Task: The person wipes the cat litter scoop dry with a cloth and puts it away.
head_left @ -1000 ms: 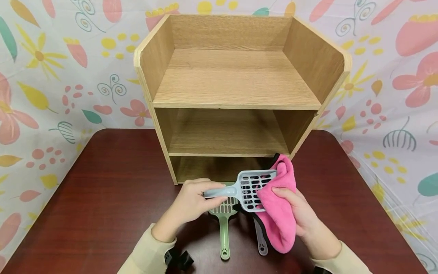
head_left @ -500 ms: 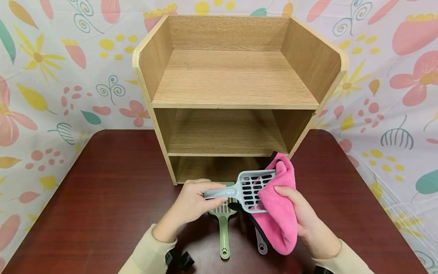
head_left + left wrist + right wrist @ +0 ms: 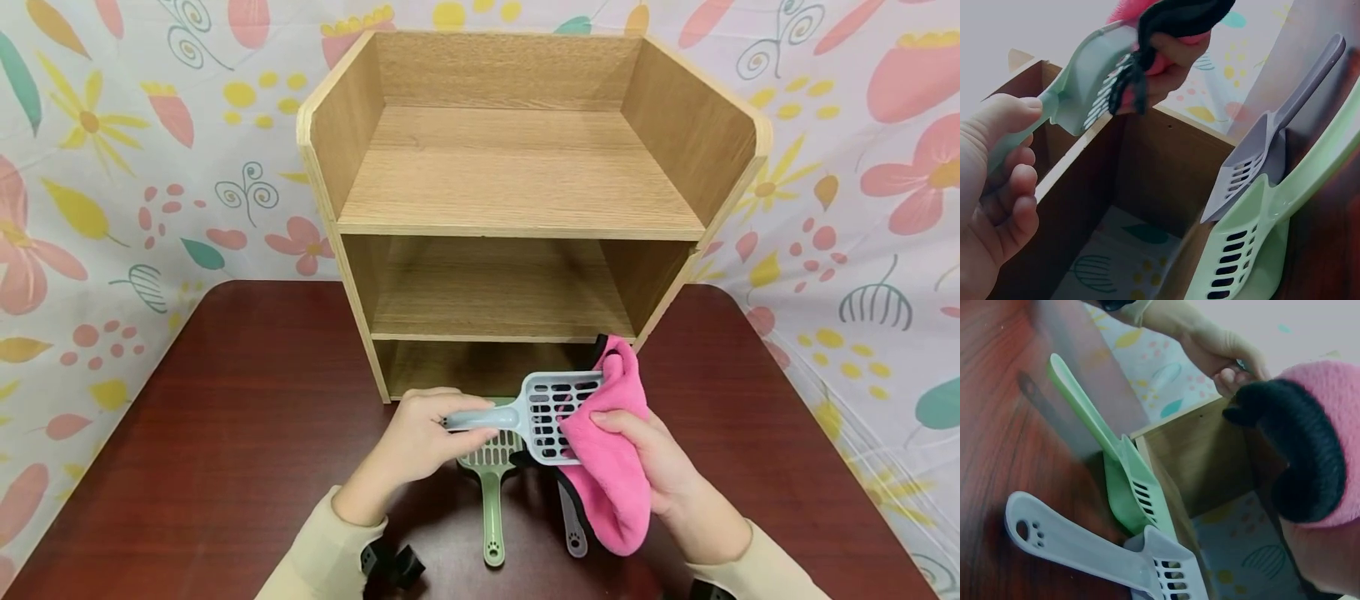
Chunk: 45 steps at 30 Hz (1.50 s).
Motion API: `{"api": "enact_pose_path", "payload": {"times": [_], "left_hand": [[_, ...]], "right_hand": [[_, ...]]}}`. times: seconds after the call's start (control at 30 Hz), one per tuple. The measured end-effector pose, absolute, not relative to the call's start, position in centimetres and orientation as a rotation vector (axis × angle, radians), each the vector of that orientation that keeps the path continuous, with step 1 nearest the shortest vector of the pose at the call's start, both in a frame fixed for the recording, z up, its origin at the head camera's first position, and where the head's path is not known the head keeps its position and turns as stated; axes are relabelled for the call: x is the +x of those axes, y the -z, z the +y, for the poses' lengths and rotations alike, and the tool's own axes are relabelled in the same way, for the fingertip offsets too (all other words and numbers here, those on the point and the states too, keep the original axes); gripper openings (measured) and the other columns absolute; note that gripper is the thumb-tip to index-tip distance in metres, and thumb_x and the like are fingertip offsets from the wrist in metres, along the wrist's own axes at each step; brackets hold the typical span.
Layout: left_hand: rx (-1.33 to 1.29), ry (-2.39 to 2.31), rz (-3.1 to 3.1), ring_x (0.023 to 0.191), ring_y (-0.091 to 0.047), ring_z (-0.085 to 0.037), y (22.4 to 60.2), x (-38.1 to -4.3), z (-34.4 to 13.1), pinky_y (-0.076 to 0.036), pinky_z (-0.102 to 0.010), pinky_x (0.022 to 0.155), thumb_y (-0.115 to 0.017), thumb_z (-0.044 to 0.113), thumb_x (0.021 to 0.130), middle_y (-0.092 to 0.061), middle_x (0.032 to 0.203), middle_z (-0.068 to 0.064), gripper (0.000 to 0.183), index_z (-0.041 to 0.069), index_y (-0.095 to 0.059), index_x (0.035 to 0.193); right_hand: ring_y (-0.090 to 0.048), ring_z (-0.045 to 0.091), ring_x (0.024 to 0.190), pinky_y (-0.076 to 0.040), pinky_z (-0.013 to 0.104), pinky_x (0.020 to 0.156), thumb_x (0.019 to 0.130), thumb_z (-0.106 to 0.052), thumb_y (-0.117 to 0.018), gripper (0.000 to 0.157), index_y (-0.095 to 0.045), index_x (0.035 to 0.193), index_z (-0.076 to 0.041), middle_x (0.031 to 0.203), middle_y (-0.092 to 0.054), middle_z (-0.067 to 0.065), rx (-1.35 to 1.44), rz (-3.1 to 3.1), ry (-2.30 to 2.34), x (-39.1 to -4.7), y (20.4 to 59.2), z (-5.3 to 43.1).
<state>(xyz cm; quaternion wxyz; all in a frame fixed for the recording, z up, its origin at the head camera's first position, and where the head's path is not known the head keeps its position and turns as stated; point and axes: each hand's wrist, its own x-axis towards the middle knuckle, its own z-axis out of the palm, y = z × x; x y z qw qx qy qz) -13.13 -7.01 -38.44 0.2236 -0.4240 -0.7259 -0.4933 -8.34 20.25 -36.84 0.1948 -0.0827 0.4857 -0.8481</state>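
Note:
My left hand (image 3: 423, 433) pinches the handle of a light blue slotted litter scoop (image 3: 553, 417), holding it level above the table. With my right hand (image 3: 667, 475) I grip a pink cloth (image 3: 611, 483) with black edging, folded over the scoop's far end. In the left wrist view the cloth's black edge (image 3: 1179, 19) hangs by the scoop's slots, and the thumb (image 3: 1016, 115) lies along the handle. Below, a green litter scoop (image 3: 491, 500) lies on the table beside a grey one (image 3: 572, 521), partly hidden by the cloth.
A wooden shelf unit (image 3: 517, 233) with several levels stands behind the hands on a dark red table (image 3: 247, 433). The lower scoops lie at its front edge. A patterned curtain (image 3: 150, 208) surrounds the table's back and sides.
The cloth and right hand shift slightly over the scoop's slotted end. The left hand keeps its hold and barely moves.

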Motion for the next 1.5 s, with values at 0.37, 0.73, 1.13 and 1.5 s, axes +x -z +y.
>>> {"api": "enact_pose_path", "payload": {"times": [0.37, 0.73, 1.13, 1.5], "left_hand": [[-1.232, 1.267, -1.947, 0.059, -0.060, -0.008, 38.1, -13.3, -7.1, -0.047, -0.013, 0.057, -0.081, 0.006, 0.069, -0.071, 0.074, -0.005, 0.022, 0.003, -0.074, 0.090], [-1.239, 1.195, -1.967, 0.058, -0.059, -0.008, 37.0, -12.9, -8.1, -0.046, -0.013, 0.056, -0.081, 0.006, 0.069, -0.070, 0.073, -0.005, 0.023, 0.002, -0.074, 0.091], [-1.038, 1.205, -2.230, 0.054, -0.046, 0.001, 35.0, -12.0, -10.6, -0.038, -0.011, 0.048, -0.076, 0.005, 0.068, -0.064, 0.070, 0.006, 0.025, 0.013, -0.069, 0.090], [-0.925, 1.288, -2.112, 0.054, -0.051, 0.000, 28.7, -10.7, -13.6, -0.039, -0.014, 0.045, -0.076, -0.009, 0.062, -0.066, 0.066, 0.004, 0.032, 0.006, -0.070, 0.090]], "right_hand": [[-0.067, 0.011, 0.071, -0.056, 0.031, 0.062, 0.091, -0.007, -0.059, 0.032, -0.048, 0.119, -0.019, 0.088, -0.068, -0.006, 0.139, 1.915, 2.334, -8.3, 36.2, 19.9], [-0.065, 0.008, 0.069, -0.055, 0.026, 0.061, 0.087, -0.007, -0.065, 0.029, -0.052, 0.112, -0.016, 0.087, -0.066, -0.010, 0.280, 2.143, 2.311, -8.3, 35.3, 21.0], [-0.066, 0.009, 0.074, -0.055, 0.024, 0.064, 0.086, -0.008, -0.067, 0.037, -0.052, 0.118, -0.017, 0.092, -0.065, -0.008, 0.207, 2.149, 2.414, -8.6, 34.1, 23.1], [-0.059, 0.005, 0.078, -0.051, 0.018, 0.065, 0.082, 0.001, -0.068, 0.037, -0.048, 0.110, -0.015, 0.097, -0.057, -0.005, -0.008, 2.416, 2.285, -9.4, 35.4, 23.5]]}}
